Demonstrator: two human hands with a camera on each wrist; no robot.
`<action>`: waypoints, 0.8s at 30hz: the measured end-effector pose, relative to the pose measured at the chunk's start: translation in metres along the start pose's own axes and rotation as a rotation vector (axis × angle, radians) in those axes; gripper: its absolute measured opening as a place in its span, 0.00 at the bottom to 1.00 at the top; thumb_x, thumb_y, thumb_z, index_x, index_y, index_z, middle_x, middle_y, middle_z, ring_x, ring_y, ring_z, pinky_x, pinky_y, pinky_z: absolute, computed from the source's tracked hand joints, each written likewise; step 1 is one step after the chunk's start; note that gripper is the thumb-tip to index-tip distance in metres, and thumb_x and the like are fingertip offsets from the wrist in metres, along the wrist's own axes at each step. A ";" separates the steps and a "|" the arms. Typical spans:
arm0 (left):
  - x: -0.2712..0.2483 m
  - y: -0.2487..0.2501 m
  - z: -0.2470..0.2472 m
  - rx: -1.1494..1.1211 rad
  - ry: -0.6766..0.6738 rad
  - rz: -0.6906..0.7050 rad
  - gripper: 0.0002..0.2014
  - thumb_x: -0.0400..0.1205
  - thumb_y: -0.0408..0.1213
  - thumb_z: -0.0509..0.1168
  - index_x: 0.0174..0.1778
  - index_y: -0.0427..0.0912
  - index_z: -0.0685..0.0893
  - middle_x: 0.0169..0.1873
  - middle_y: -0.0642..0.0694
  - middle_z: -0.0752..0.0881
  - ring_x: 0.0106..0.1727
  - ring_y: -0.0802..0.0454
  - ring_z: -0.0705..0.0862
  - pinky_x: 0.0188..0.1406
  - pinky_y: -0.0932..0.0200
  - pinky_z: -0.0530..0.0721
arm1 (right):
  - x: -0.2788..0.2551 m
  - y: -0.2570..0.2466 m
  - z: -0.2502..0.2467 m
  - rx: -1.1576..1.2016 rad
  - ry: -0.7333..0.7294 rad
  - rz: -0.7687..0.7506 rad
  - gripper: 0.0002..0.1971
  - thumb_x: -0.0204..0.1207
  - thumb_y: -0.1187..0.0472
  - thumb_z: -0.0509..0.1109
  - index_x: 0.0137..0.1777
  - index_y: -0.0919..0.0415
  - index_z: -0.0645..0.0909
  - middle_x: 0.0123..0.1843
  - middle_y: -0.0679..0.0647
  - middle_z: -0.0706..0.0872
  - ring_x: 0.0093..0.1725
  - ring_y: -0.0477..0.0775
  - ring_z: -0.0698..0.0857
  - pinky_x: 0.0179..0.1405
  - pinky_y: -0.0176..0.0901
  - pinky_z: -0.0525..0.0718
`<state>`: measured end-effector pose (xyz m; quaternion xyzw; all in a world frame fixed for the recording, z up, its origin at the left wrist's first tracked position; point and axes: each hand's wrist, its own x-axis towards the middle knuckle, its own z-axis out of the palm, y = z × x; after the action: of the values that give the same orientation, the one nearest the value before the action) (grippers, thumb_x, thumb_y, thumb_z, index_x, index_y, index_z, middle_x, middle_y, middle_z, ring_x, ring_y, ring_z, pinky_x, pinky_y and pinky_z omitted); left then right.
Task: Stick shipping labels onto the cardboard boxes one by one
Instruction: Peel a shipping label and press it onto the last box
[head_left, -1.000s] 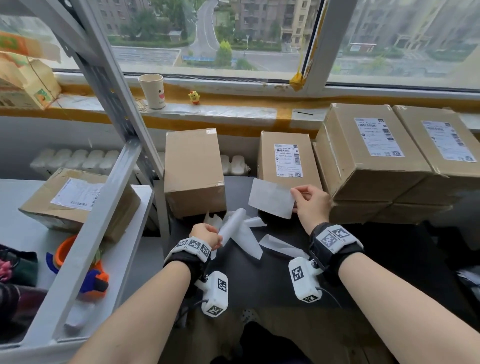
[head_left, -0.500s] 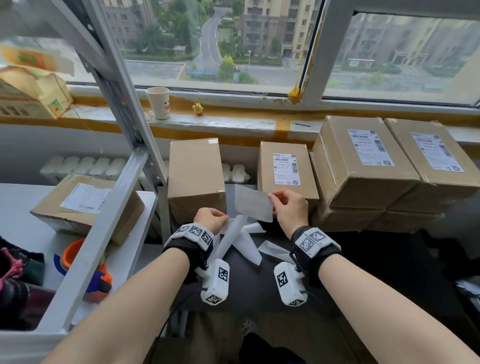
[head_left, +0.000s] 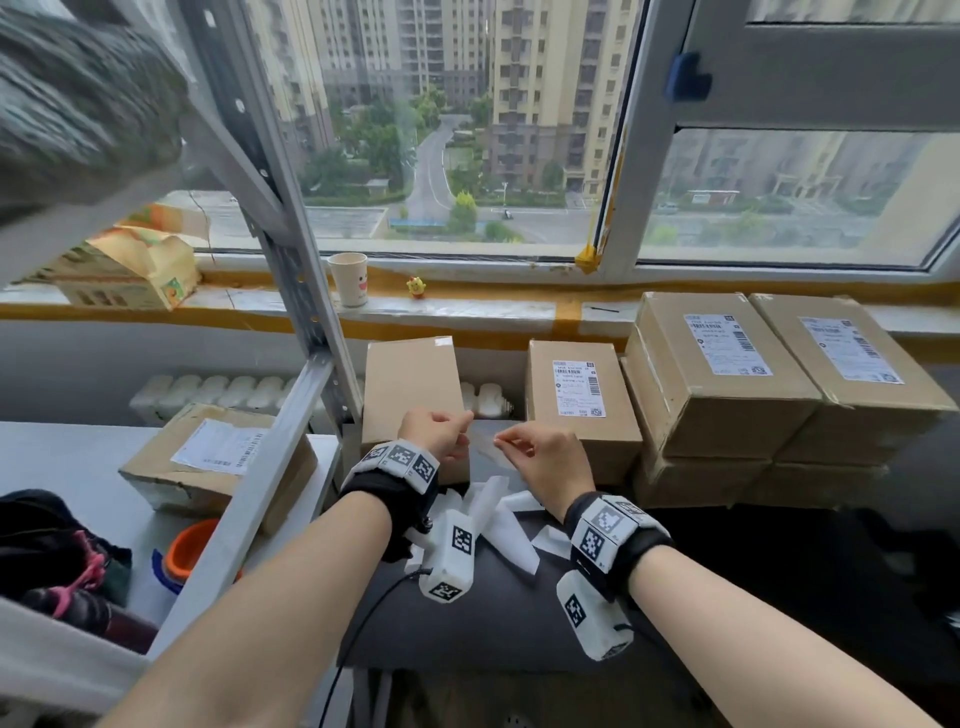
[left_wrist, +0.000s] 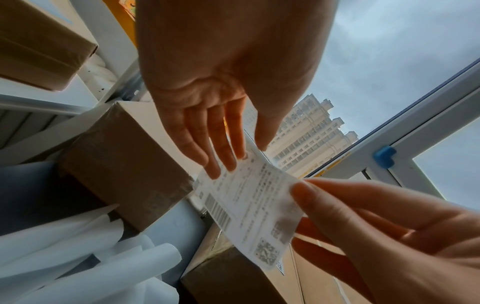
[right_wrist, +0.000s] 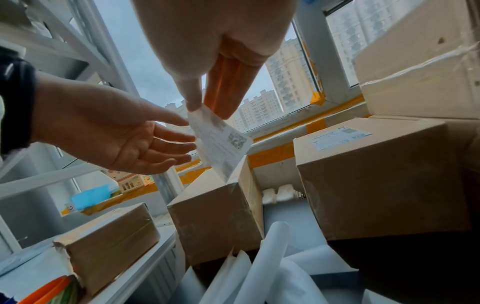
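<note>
Label (left_wrist: 246, 207): printed sheet with barcode and QR code, held in the air between both hands, above and in front of the plain box; print faces down toward the wrist cameras.
Right hand (head_left: 550, 462): thumb and fingers pinch one short end of the label; in the right wrist view the thumb tip and two fingers close on its top corner.
Left hand (head_left: 436, 436): fingers nearly straight, fingertips (left_wrist: 228, 164) touching the label's other end; thumb lies over that edge, though whether it actually pinches the sheet cannot be told.
Plain box (head_left: 410, 395): upright brown carton with no label, on the dark table (head_left: 519, 613) just behind the left hand.
Labelled box (head_left: 576, 395): to the right of the plain box, white label on its top face.
Box stack (head_left: 727, 395): further right, two top cartons side by side, each with a label, resting on more cartons.
Backing strips (head_left: 498, 519): curled white paper pieces lying on the table below the hands.
Shelf box (head_left: 208, 462): labelled carton on the white shelf at left, one corner torn.
Sill: paper cup (head_left: 348, 278) and small yellow toy (head_left: 416, 287) by the window.
</note>
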<state>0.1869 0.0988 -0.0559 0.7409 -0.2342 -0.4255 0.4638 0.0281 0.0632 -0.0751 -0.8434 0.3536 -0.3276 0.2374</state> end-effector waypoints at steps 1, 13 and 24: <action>-0.002 -0.001 -0.001 0.013 -0.004 0.003 0.11 0.78 0.41 0.71 0.34 0.39 0.83 0.34 0.41 0.86 0.31 0.49 0.84 0.31 0.60 0.81 | -0.002 0.000 0.001 -0.004 -0.006 -0.010 0.06 0.73 0.59 0.74 0.44 0.60 0.89 0.40 0.55 0.91 0.38 0.54 0.88 0.40 0.54 0.88; -0.013 -0.014 -0.011 0.108 0.114 0.107 0.12 0.73 0.24 0.69 0.28 0.44 0.83 0.29 0.45 0.85 0.40 0.46 0.86 0.53 0.54 0.87 | -0.023 -0.014 0.014 -0.002 -0.083 0.009 0.10 0.73 0.55 0.74 0.46 0.61 0.89 0.43 0.55 0.91 0.40 0.55 0.88 0.43 0.52 0.87; 0.007 -0.005 -0.038 0.032 0.205 0.218 0.06 0.77 0.27 0.69 0.36 0.41 0.83 0.45 0.41 0.86 0.49 0.47 0.85 0.56 0.54 0.84 | 0.026 -0.007 0.024 0.071 -0.106 0.275 0.15 0.76 0.50 0.71 0.57 0.58 0.82 0.52 0.50 0.85 0.49 0.50 0.85 0.51 0.47 0.85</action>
<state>0.2229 0.1144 -0.0551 0.7580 -0.2714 -0.2909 0.5169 0.0627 0.0521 -0.0772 -0.7941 0.4411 -0.2594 0.3278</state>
